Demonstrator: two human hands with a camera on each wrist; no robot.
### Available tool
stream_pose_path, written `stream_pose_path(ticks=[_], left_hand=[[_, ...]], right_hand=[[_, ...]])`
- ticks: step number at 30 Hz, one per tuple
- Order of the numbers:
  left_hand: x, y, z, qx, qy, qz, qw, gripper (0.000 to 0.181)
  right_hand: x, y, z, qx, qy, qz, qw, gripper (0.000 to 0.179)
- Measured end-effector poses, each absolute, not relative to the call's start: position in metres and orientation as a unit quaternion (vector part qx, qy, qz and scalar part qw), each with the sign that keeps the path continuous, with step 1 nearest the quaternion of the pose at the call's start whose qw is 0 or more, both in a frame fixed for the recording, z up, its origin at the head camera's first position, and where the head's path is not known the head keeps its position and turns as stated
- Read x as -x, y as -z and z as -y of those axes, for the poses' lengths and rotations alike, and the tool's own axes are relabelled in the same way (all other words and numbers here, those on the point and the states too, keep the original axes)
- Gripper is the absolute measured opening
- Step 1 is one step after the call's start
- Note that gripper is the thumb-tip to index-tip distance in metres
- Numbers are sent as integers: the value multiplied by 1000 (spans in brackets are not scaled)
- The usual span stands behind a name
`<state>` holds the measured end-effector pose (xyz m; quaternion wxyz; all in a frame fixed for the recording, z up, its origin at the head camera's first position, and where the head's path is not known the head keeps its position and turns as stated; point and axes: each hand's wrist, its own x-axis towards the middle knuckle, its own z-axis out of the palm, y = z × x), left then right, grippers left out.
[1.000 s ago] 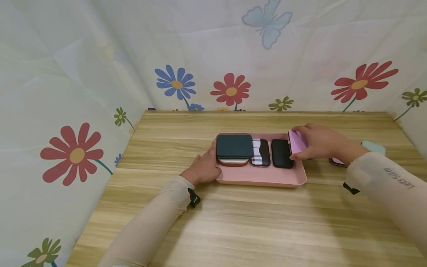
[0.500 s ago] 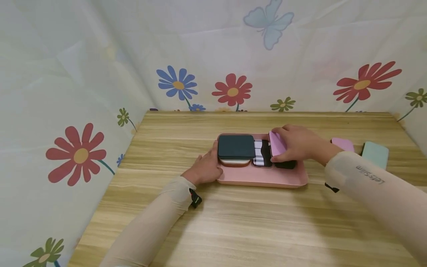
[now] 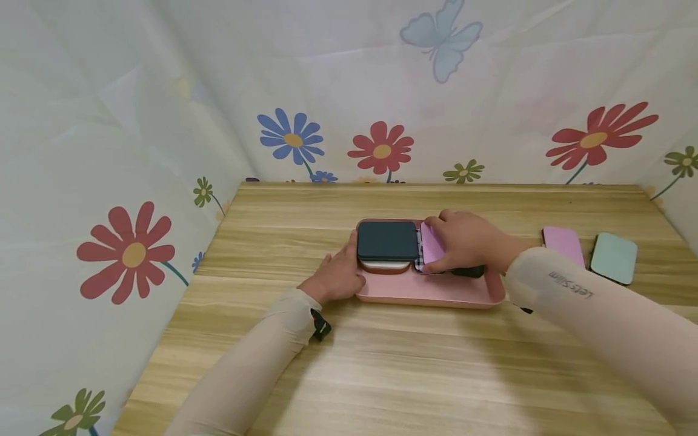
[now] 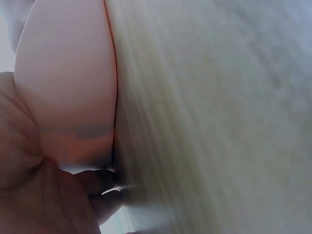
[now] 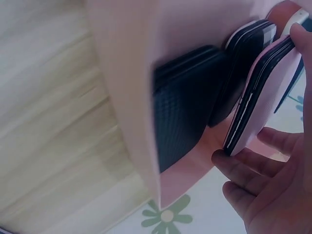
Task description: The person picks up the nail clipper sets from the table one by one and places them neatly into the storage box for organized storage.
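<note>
The pink tray [image 3: 425, 295] lies on the table. My left hand [image 3: 335, 274] rests along its left outer side, fingers extended against the wall. My right hand [image 3: 469, 239] holds a pink flat rounded case [image 3: 432, 243] between thumb and fingers, over the middle of the tray. In the right wrist view, the pink case [image 5: 265, 92] is tilted, with a dark layered edge. Beneath it, the plaid-and-black case [image 3: 419, 263] is mostly covered. A dark green case [image 3: 387, 239] sits on white and brown ones [image 3: 386, 269] at left. The black case [image 3: 470, 271] is partly hidden under my right hand.
Right of the tray, another pink case [image 3: 564, 243] and a mint green case [image 3: 614, 257] lie on the wooden table [image 3: 392, 363]. A flower-printed curtain [image 3: 327, 79] stands behind and to the sides.
My right hand has carried the pink case leftward, from the tray's right end past the black case to over the plaid-and-black one. My left hand has stayed at the tray's left side.
</note>
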<state>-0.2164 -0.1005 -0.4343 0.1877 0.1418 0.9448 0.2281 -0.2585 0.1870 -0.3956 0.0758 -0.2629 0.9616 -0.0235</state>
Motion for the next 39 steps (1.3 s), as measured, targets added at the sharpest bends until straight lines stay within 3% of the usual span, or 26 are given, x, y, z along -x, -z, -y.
stream_pose_path(ticks=[39], left_hand=[[217, 436, 100, -145, -206, -952, 173, 98]], right_hand=[[260, 413, -179, 264, -2, -960, 91, 109]])
